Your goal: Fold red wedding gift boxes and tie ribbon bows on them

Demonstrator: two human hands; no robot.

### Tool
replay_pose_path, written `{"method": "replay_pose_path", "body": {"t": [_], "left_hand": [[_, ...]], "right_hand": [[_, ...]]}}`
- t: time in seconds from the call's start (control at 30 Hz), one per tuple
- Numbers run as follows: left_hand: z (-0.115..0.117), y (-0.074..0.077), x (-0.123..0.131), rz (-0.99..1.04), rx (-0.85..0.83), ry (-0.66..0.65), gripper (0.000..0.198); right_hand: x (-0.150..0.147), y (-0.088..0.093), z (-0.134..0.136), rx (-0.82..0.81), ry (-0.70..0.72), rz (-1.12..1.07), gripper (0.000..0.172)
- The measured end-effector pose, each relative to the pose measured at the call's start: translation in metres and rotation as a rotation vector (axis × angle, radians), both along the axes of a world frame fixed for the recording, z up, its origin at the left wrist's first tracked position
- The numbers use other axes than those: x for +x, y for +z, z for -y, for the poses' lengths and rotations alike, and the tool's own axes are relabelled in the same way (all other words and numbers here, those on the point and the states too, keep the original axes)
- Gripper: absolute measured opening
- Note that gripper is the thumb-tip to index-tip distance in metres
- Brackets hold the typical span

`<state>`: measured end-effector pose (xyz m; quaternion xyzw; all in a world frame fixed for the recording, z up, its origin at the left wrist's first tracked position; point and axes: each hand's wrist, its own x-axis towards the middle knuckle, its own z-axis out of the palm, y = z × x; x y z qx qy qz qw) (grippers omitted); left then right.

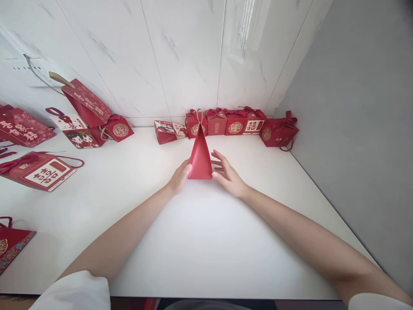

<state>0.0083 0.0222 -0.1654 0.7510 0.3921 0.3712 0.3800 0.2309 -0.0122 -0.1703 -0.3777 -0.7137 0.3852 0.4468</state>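
A plain red paper gift bag (200,157) stands upright on the white table (200,241), pinched to a narrow top with a tan cord handle. My left hand (179,176) presses against its lower left side, thumb on the bag's bottom edge. My right hand (227,174) is at its lower right corner, thumb touching the bag and fingers spread apart beside it. Both forearms reach in from the near edge.
A row of red gift boxes (237,122) with bows lines the marble back wall, with one more (279,132) by the grey right wall. A small tipped box (169,130) lies left of the row. Several red bags (41,170) lie at the left.
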Motion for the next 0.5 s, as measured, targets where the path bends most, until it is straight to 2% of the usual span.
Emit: {"method": "replay_pose_path", "body": {"t": [0.1, 0.23, 0.37, 0.5], "left_hand": [[0.002, 0.002, 0.0, 0.044, -0.098, -0.007, 0.066], [0.002, 0.003, 0.0, 0.02, -0.055, -0.072, 0.066], [0.0, 0.002, -0.001, -0.013, 0.006, -0.097, 0.067], [-0.003, 0.001, -0.004, -0.002, 0.048, -0.199, 0.069]], "right_hand": [[0.001, -0.002, -0.003, -0.102, 0.151, -0.02, 0.082], [0.004, 0.004, -0.002, -0.115, 0.237, -0.07, 0.093], [0.008, 0.009, -0.003, -0.14, 0.288, -0.136, 0.087], [0.008, 0.008, -0.005, -0.135, 0.275, -0.158, 0.085]]}}
